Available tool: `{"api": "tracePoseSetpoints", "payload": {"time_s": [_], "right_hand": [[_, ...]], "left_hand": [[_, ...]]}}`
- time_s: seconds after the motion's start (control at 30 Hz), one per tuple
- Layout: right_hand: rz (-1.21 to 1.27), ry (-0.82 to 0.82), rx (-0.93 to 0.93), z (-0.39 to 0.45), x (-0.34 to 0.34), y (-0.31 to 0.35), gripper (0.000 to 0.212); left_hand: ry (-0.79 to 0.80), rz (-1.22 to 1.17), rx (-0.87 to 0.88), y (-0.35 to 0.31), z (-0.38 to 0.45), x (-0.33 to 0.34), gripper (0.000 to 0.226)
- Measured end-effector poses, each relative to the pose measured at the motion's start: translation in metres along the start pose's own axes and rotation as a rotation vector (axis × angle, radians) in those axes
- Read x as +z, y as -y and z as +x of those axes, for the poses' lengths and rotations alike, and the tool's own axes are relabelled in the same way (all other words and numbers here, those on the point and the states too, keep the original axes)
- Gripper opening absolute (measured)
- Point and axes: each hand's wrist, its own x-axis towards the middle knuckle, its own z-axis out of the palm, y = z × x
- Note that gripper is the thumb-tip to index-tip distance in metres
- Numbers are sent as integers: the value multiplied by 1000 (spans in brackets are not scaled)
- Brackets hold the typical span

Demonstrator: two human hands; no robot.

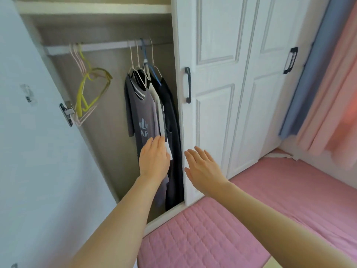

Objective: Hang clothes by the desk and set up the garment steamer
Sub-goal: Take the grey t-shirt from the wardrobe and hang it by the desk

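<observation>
Reaching in from the head view, both hands are released: the left hand (pixel 154 158) lies flat-fingered against the grey T-shirt (pixel 142 117), the right hand (pixel 202 167) hovers beside it, holding nothing. Tugging cloth low could slip shirts off their hangers (pixel 144 62). The clothes, grey, pale and black, hang bunched above the hands.

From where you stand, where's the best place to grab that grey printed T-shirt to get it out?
Probably by its hanger's hook at the rail, not the cloth. The grey T-shirt hangs leftmost in the bunch with open space to its left, so come from that side and lift the hook up off the rail.
</observation>
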Motion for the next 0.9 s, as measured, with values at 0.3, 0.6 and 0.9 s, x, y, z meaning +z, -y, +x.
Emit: {"api": "tracePoseSetpoints", "payload": {"time_s": [0.3, 0.6, 0.9], "right_hand": [[-21, -162, -94, 108, -27, -12, 45], [-114, -174, -232, 189, -32, -13, 40], [-361, -93, -308, 242, -32, -10, 34]], "left_hand": [[-12, 100, -19, 32, 95, -16, 55], [30, 222, 128, 66, 169, -27, 64], [84, 269, 133, 76, 196, -19, 58]]}}
